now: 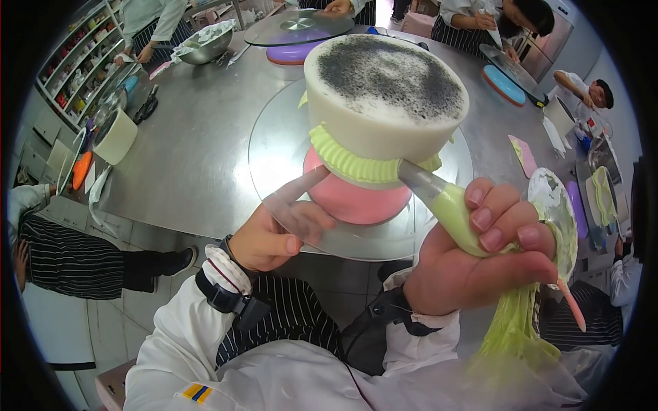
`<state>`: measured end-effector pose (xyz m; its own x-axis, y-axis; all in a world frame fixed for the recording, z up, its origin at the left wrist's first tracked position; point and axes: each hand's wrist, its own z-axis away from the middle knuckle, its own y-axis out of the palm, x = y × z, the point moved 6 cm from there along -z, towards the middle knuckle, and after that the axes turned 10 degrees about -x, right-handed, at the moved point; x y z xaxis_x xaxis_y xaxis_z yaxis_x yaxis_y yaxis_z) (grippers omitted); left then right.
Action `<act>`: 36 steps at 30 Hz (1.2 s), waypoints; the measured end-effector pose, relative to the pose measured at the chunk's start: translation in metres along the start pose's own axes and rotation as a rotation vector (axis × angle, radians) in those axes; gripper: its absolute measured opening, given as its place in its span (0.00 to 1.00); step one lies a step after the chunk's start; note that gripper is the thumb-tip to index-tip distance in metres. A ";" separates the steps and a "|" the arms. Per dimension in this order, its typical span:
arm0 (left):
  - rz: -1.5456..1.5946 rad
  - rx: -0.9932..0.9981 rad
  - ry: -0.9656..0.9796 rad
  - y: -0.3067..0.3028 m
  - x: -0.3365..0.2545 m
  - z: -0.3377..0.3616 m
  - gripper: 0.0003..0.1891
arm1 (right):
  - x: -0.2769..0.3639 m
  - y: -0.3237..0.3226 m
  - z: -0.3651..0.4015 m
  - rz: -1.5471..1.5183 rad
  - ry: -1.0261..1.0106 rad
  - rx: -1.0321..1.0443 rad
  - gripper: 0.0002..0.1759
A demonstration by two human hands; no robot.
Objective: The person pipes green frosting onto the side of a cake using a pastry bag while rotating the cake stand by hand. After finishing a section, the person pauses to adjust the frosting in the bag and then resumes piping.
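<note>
Right hand clenches a slanted piping bag; left hand points forward, grip loose.

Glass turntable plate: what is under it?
Through the glass: a pink base, fingers of the left hand and steel tabletop; the white cylinder and green piping hide the base's far part.

Worktable: steel, bright with glare. Floor: pale tiles, visible joints. Open shelving: white, upper left, stocked with small coloured goods. Tall metallic cabinet: upper right, possibly a refrigerator. Wall: pale, far right.
</note>
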<state>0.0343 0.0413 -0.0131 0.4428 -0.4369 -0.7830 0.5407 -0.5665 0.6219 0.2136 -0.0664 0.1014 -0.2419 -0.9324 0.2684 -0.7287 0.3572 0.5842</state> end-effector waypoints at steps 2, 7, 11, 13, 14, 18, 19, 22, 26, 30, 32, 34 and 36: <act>-0.006 -0.001 0.001 0.000 0.000 0.000 0.55 | 0.000 0.000 0.000 0.003 0.000 0.005 0.25; -0.006 0.000 -0.002 0.001 -0.001 0.000 0.55 | 0.000 0.001 0.001 -0.004 0.006 -0.007 0.25; -0.007 0.006 0.008 -0.001 0.000 0.000 0.55 | 0.000 0.001 0.001 -0.001 0.006 -0.002 0.25; -0.003 0.012 0.004 -0.001 0.000 0.000 0.55 | 0.000 0.001 0.001 0.011 0.014 0.005 0.25; 0.000 0.017 -0.001 0.000 0.000 0.001 0.55 | 0.000 0.001 0.000 0.011 0.014 0.006 0.25; 0.009 0.014 0.005 0.000 0.000 0.001 0.55 | 0.001 0.005 0.000 0.022 0.041 -0.026 0.23; 0.002 0.013 0.010 -0.001 0.000 0.000 0.55 | 0.000 0.005 0.000 0.018 0.072 -0.060 0.21; -0.010 0.008 0.017 -0.002 0.001 0.000 0.55 | 0.001 0.004 0.000 0.025 0.072 -0.064 0.21; -0.020 0.011 0.014 -0.002 0.000 0.001 0.55 | 0.001 0.004 -0.001 0.024 0.070 -0.064 0.21; -0.018 0.035 -0.031 -0.005 0.001 0.002 0.53 | 0.001 0.003 -0.002 0.022 0.069 -0.054 0.21; -0.007 0.039 -0.021 -0.005 0.002 0.001 0.53 | 0.001 0.002 -0.002 0.012 0.072 -0.049 0.21; -0.004 0.042 -0.026 -0.006 0.001 0.001 0.53 | 0.001 0.003 -0.003 0.012 0.075 -0.044 0.22; -0.001 0.043 -0.030 -0.006 0.002 0.001 0.53 | 0.001 0.003 -0.003 0.012 0.074 -0.049 0.22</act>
<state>0.0310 0.0432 -0.0181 0.4199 -0.4567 -0.7843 0.5094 -0.5966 0.6202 0.2124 -0.0664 0.1057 -0.2014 -0.9222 0.3303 -0.6932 0.3724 0.6171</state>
